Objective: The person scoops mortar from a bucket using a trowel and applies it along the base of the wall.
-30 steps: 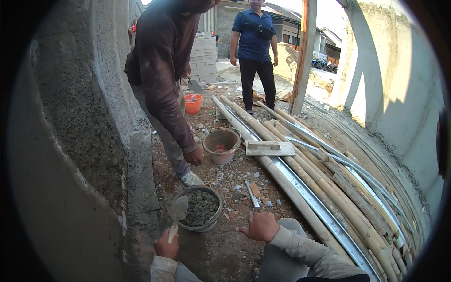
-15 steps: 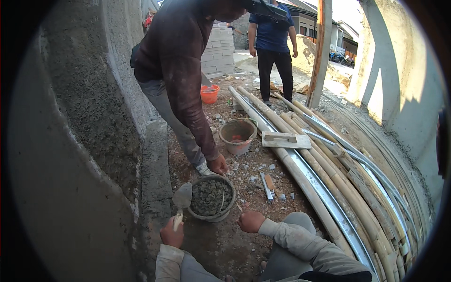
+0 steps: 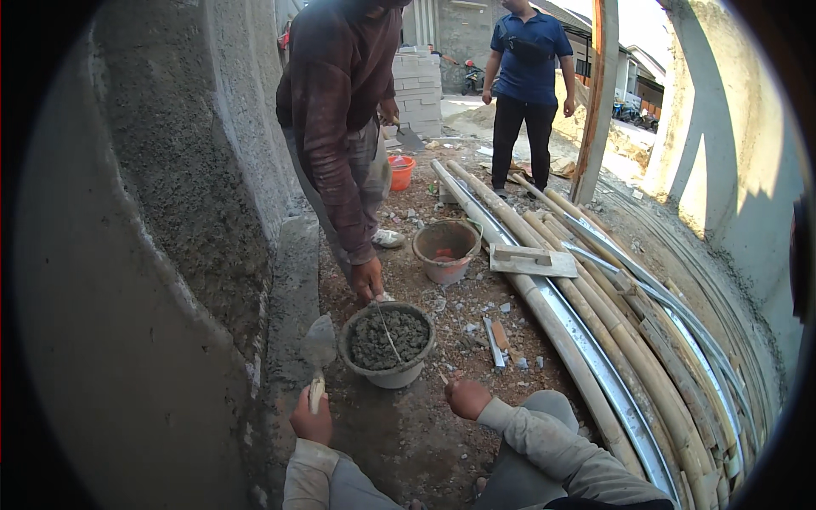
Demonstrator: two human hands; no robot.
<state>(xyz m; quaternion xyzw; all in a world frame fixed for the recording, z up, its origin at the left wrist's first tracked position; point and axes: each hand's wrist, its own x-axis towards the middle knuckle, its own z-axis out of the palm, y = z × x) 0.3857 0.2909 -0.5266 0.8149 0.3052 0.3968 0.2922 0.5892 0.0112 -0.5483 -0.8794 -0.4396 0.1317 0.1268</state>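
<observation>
My left hand (image 3: 311, 423) is wrapped round the pale handle of a trowel (image 3: 320, 342), its blade pointing away from me beside the wall's foot. A bucket of wet mortar (image 3: 388, 337) stands right of the blade. Its thin wire handle is held by a co-worker's hand (image 3: 367, 279), which reaches down from a dark red sleeve. Right of the bucket, my right hand (image 3: 467, 398) is closed with a short, thin pale stick (image 3: 442, 376) poking out of the fingers; its kind is too small to make out.
A rough, partly plastered wall (image 3: 183, 161) rises on the left. Bamboo poles (image 3: 586, 340) and metal channels lie along the right, a plastering float (image 3: 534, 262) on top. A second bucket (image 3: 446, 251) and an orange bucket (image 3: 401, 174) stand farther off. Another person (image 3: 529, 76) stands behind.
The co-worker has straightened up a little, still holding the bucket's handle; another trowel now shows in their other hand. The mortar bucket sits slightly farther right and higher in view. My grips are unchanged.
</observation>
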